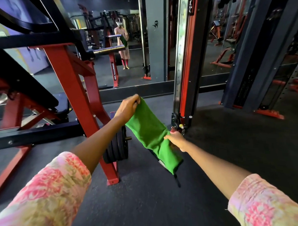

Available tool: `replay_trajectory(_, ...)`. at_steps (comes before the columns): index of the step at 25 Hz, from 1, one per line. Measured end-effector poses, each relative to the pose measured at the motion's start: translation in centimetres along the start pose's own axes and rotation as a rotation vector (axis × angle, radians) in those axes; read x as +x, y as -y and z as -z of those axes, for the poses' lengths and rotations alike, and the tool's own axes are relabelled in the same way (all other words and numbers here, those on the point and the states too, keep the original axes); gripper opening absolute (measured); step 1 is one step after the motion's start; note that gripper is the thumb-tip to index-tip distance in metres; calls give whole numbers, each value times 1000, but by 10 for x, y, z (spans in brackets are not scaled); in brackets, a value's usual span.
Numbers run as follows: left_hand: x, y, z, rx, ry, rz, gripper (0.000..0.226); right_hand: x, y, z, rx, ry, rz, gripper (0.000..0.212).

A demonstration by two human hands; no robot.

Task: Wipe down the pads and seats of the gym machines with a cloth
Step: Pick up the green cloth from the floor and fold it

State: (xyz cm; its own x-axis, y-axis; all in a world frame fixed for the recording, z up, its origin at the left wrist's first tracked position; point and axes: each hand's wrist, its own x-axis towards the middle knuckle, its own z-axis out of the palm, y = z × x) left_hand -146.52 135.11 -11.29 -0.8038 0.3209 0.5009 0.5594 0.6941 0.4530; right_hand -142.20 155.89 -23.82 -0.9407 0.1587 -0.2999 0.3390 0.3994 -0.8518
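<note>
Floral sleeves (46, 199) nearest lens, both arms stretched forward. Left hand (128, 106) pinched upper end of green cloth (150, 131); right hand (176, 141) gripped it lower down, fingers curled round fabric. Cloth hung taut between hands above floor, touching no pad. Black bench pad (24, 84) sat far left. Advice: fold cloth flat, then wipe pad in overlapping strokes.

The green cloth (150, 130) is folded into a long band and hangs stretched in the air on a slant — its upper end high and to the left, its lower end drooping loose to the right above the dark floor. The black pad (24, 84) of the red-framed machine lies tilted at the left, well apart from the cloth — its seat (63, 103) sits below it.
</note>
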Motion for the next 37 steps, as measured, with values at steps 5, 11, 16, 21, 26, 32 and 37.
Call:
replay_trajectory(5,-26,5,-47,-116,219,130,25,15,67,6,804,125,-200,24)
replay_trajectory(11,-29,-5,-70,-142,316,218,79,38,72,17,1015,37,-285,19)
replay_trajectory(16,-15,2,-104,40,157,211,44,57,72,25,1061,50,-366,22)
replay_trajectory(21,24,38,-119,-95,122,212,30,113,68,45,690,32,-335,25)
replay_trajectory(26,90,67,-135,-137,96,111,32,183,70,56,274,37,-325,19)
replay_trajectory(32,173,119,-134,-121,-32,73,30,289,81,57,-179,-37,282,39)
replay_trajectory(37,218,165,-130,-179,-236,233,13,345,125,62,-246,41,306,33)
